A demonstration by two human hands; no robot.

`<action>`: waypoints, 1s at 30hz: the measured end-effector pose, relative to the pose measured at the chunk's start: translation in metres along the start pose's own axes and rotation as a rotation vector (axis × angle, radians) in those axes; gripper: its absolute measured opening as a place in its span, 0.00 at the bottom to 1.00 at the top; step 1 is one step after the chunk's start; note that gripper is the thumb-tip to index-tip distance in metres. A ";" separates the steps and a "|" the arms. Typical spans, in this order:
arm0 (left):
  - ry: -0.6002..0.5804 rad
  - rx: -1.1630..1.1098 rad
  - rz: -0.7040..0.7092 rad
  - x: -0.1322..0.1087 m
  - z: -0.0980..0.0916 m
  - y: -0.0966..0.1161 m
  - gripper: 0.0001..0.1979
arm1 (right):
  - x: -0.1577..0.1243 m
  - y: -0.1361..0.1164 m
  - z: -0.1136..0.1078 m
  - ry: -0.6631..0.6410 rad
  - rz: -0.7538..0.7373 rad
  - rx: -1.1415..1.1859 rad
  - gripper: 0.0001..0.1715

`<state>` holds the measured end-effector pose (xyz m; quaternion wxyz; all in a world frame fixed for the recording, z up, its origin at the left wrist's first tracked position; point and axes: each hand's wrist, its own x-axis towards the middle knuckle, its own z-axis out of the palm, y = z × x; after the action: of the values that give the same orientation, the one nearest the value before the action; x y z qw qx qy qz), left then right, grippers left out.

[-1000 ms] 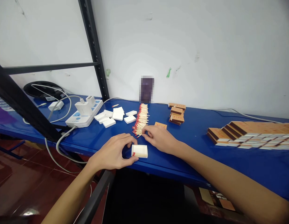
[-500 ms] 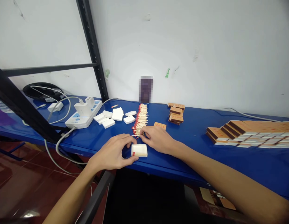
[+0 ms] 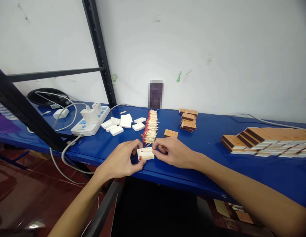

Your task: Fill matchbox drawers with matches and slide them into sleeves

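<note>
At the table's front edge, my left hand [image 3: 123, 158] grips a small white matchbox tray [image 3: 146, 149] between thumb and fingers. Red-headed matches lie along the tray's near side. Over the tray is a single match [image 3: 147, 151], its red head pointing left, its other end pinched in my right hand [image 3: 176, 152]. Just beyond the tray lies a long pile of loose matches [image 3: 151, 126], most of their red heads facing left. An orange matchbox sleeve [image 3: 170, 133] rests behind my right hand.
Several white trays [image 3: 117, 129] lie left of the pile. Orange matchboxes [image 3: 188, 124] are stacked behind, and a larger matchbox stack [image 3: 268, 140] stands at right. A power strip [image 3: 91, 123] with cables and a black shelf post [image 3: 99, 49] are on the left.
My right hand has brought the match from the pile's near end down over the tray. The tray, in my left hand, is tilted slightly and lifted a little.
</note>
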<state>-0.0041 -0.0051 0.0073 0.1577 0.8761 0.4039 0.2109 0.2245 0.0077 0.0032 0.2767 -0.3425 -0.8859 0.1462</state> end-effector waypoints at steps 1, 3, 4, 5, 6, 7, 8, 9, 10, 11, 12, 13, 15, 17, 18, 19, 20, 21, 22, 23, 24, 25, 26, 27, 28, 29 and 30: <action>-0.006 0.012 0.006 0.000 0.000 0.000 0.09 | 0.001 0.000 0.001 0.014 0.016 0.005 0.06; -0.018 0.039 0.018 0.000 0.000 -0.001 0.11 | 0.004 0.001 0.002 0.052 0.065 -0.008 0.07; -0.026 0.048 0.026 -0.001 0.000 -0.002 0.11 | 0.005 0.002 0.003 0.063 0.083 -0.031 0.08; -0.033 0.053 0.033 -0.001 0.000 -0.002 0.11 | 0.006 0.004 0.003 0.060 0.093 -0.064 0.07; -0.040 0.055 0.039 -0.001 0.000 -0.002 0.12 | 0.006 0.007 0.004 0.046 0.096 -0.101 0.07; -0.046 0.054 0.044 -0.001 0.000 -0.002 0.12 | 0.007 0.010 0.004 0.025 0.094 -0.136 0.06; -0.051 0.051 0.048 -0.002 0.000 -0.002 0.12 | 0.008 0.012 0.005 0.002 0.091 -0.163 0.06; -0.057 0.047 0.050 -0.002 0.000 -0.002 0.13 | 0.008 0.014 0.006 -0.018 0.089 -0.179 0.07; -0.061 0.045 0.052 -0.002 0.000 -0.002 0.13 | 0.008 0.016 0.006 -0.034 0.089 -0.186 0.08; -0.067 0.045 0.054 -0.003 -0.001 -0.002 0.13 | 0.009 0.018 0.007 -0.048 0.088 -0.188 0.09; -0.073 0.048 0.056 -0.003 -0.001 -0.002 0.13 | 0.010 0.018 0.008 -0.059 0.085 -0.188 0.09; -0.079 0.052 0.058 -0.004 -0.001 -0.002 0.13 | 0.011 0.018 0.008 -0.069 0.083 -0.192 0.09; -0.091 0.058 0.063 -0.004 -0.001 -0.002 0.12 | 0.012 0.017 0.008 -0.090 0.085 -0.214 0.09; -0.098 0.060 0.065 -0.004 -0.002 -0.001 0.12 | 0.014 0.014 0.006 -0.109 0.098 -0.248 0.09; -0.096 0.060 0.065 -0.004 -0.002 -0.001 0.12 | 0.014 0.012 0.005 -0.119 0.109 -0.262 0.08; -0.091 0.059 0.063 -0.003 -0.002 -0.001 0.12 | 0.014 0.010 0.004 -0.128 0.119 -0.270 0.08; -0.085 0.057 0.058 -0.003 -0.002 0.000 0.12 | 0.014 0.009 0.003 -0.134 0.128 -0.272 0.08; -0.076 0.054 0.050 -0.002 -0.001 0.000 0.12 | 0.014 0.007 0.001 -0.137 0.134 -0.270 0.08; -0.067 0.048 0.039 -0.002 -0.001 0.001 0.12 | 0.013 0.006 0.000 -0.135 0.137 -0.265 0.08; -0.056 0.040 0.026 -0.001 0.000 0.001 0.11 | 0.012 0.006 -0.001 -0.127 0.137 -0.257 0.08; -0.046 0.030 0.013 -0.001 0.000 0.001 0.11 | 0.010 0.005 -0.002 -0.115 0.131 -0.248 0.08; -0.038 0.020 0.001 0.000 0.001 0.001 0.10 | 0.009 0.004 -0.003 -0.101 0.122 -0.237 0.07; -0.030 0.011 -0.008 0.000 0.002 0.001 0.10 | 0.007 0.003 -0.003 -0.089 0.108 -0.225 0.06; -0.022 0.002 -0.013 0.000 0.002 0.001 0.09 | 0.006 0.002 -0.003 -0.079 0.091 -0.211 0.06; -0.016 -0.004 -0.012 0.001 0.002 0.000 0.09 | 0.005 0.000 -0.003 -0.075 0.074 -0.195 0.05; -0.011 -0.006 -0.009 0.001 0.003 0.000 0.09 | 0.004 -0.002 -0.002 -0.077 0.057 -0.177 0.04; -0.008 -0.005 -0.003 0.001 0.003 0.000 0.09 | 0.004 -0.004 -0.001 -0.082 0.042 -0.156 0.04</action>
<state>-0.0025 -0.0043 0.0052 0.1617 0.8760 0.4040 0.2080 0.2206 0.0072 0.0074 0.2096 -0.3755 -0.8977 0.0963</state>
